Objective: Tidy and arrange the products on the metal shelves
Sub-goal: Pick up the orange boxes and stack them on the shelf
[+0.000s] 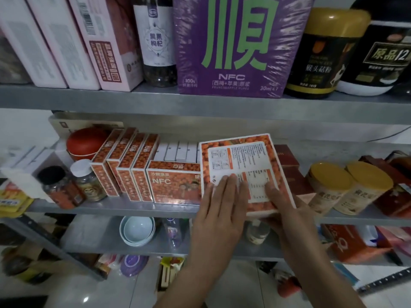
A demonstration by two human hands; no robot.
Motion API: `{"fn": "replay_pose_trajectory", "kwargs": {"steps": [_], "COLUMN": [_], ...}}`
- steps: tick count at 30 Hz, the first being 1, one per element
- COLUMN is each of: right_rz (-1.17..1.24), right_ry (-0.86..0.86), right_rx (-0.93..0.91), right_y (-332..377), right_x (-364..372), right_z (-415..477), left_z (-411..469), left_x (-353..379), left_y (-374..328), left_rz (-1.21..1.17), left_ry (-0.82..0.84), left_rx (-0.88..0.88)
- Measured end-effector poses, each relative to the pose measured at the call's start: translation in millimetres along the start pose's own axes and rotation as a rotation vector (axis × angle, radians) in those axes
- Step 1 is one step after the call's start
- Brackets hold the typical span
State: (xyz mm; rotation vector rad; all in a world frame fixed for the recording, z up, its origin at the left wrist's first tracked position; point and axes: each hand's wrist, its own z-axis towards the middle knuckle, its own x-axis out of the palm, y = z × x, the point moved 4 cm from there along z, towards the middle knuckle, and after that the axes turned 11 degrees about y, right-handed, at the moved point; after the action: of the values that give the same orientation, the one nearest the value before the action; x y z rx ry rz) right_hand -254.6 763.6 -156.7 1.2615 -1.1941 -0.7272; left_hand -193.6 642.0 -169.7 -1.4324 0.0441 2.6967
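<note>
While two hands handled an orange box [242, 156], it leaned at the front edge of the middle shelf [111, 207].
The left hand [220, 207] pressed flat, fingers straight, on its printed back; the right hand [287, 212] gripped its lower corner. Matching boxes [175, 185] stood just left.

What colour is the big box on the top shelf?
The box is purple with green lettering, clearest in the head view.

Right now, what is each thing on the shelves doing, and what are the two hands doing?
Orange printed cardboard box: held tilted, back label facing up.
Left hand: flat, pressing on the box.
Right hand: gripping the box's near corner.
Four matching orange boxes: standing on edge in a row.
Two yellow-lidded paper tubs: upright, lids on.
Pale blue bowls: nested, on the lower shelf.
</note>
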Motion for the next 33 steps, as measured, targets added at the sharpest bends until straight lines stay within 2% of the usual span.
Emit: {"fn": "replay_pose_trajectory", "kwargs": {"steps": [3,5,8,10,11,13,15,18,21,23,28,33], "right_rz": [-0.033,-0.109,-0.181,-0.360,-0.427,-0.444,-0.434,-0.386,-0.387,-0.467,-0.633,-0.508], "right_ry": [0.097,0.166,0.156,0.133,0.167,0.267,0.376,0.402,0.266,0.227,0.176,0.154], "right_rx": [0.018,0.026,-0.021,-0.195,-0.272,-0.301,-0.275,-0.211,-0.212,-0.207,-0.176,-0.139], "right_y": [-1,2,10,23,29,35,39,39,25,8,-37,-67], "right_x": [0,-4,-23,-38,-43,-50,-49,-43,-53,-57,-49,-29], "right_z": [-6,-7,-11,-11,-10,-3,4,10,21,25,30,42], "left_z": [-2,-2,-1,-1,-1,-1,-2,-4,-9,-11,-12,-18], "left_x": [-4,-9,-18,-24,-27,-28,-23,-9,8,15,23,22], "left_y": [10,22,41,48,50,52,55,62,68,72,86,110], "left_rz": [-0.022,-0.145,-0.433,-0.718,-0.927,-1.230,-1.323,-1.416,-1.463,-1.478,-1.259,-1.129], "left_ry": [-0.081,-0.102,-0.101,-0.055,-0.001,0.076,0.146,0.247,0.327,0.302,0.210,0.192], "left_rx": [0.064,0.076,0.059,0.046,0.009,-0.074,-0.150,-0.250,-0.376,-0.447,-0.467,-0.501]}}
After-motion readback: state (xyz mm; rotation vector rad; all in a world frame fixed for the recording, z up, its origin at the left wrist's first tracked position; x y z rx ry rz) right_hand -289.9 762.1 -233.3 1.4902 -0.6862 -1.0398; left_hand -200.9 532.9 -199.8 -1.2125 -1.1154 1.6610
